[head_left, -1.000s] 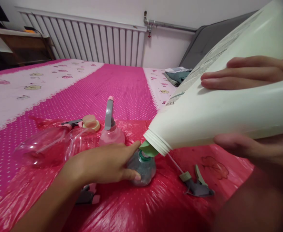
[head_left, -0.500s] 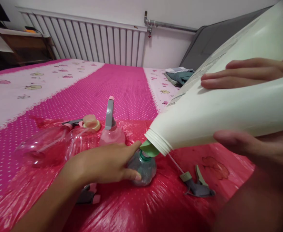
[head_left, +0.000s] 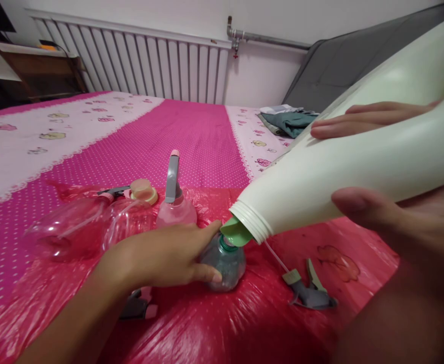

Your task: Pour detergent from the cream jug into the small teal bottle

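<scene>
My left hand [head_left: 184,255] is closed round a small clear, green-tinted spray bottle [head_left: 227,270] whose top is off, thumb along its near side. My right hand [head_left: 407,217] grips a big white jug [head_left: 313,187], tilted with its mouth down to the left. The jug's green spout [head_left: 237,231] sits over the small bottle's neck. Just right of the bottle lies a grey and beige spray trigger head [head_left: 311,293] with its dip tube. Behind my left hand stands a pink spray bottle [head_left: 176,210] with a grey trigger.
Red plastic film [head_left: 207,333] covers the near part of a pink bed [head_left: 191,131]. Clear bottles [head_left: 70,227] and a yellowish cap [head_left: 142,191] lie at left. Another trigger head [head_left: 138,306] is partly under my left arm. Folded clothes [head_left: 286,121] lie at back right.
The far end of the white jug has dropped a little and swung to the right, my right hand moving with it. My left hand and the small bottle have stayed put.
</scene>
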Motion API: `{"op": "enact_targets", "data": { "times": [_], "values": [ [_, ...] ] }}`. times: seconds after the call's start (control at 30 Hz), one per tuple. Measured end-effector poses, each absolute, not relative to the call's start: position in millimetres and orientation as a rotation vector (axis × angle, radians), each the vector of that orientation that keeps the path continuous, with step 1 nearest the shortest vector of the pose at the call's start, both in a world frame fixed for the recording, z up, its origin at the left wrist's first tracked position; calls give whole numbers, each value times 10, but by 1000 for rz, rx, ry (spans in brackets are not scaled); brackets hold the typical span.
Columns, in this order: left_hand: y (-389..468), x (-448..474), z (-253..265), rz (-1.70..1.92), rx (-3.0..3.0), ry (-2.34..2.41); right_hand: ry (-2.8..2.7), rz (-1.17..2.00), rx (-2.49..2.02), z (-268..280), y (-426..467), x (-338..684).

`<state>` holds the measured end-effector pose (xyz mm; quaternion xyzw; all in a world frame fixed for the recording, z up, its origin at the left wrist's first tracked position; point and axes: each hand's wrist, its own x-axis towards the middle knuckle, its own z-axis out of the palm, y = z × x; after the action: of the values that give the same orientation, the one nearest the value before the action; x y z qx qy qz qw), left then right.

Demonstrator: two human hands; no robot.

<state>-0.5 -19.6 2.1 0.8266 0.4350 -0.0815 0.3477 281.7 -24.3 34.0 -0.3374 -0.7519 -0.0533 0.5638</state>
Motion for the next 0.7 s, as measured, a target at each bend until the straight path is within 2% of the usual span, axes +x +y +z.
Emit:
{"op": "enact_targets", "data": {
  "times": [0.23,0.4,0.6,0.7],
  "values": [
    [-193,-14,11,-190,2156,1114,-2083,-432,-669,469,-219,2951],
    [-200,-15,11,-226,2162,1147,-1883,-294,-800,423,-219,2900],
    [-193,-20,0,-189,2150,1116,-2067,-434,-806,480,-233,2970],
    [-195,-18,3,-208,2164,1132,-1957,-371,-815,461,-240,2918]
  ]
}}
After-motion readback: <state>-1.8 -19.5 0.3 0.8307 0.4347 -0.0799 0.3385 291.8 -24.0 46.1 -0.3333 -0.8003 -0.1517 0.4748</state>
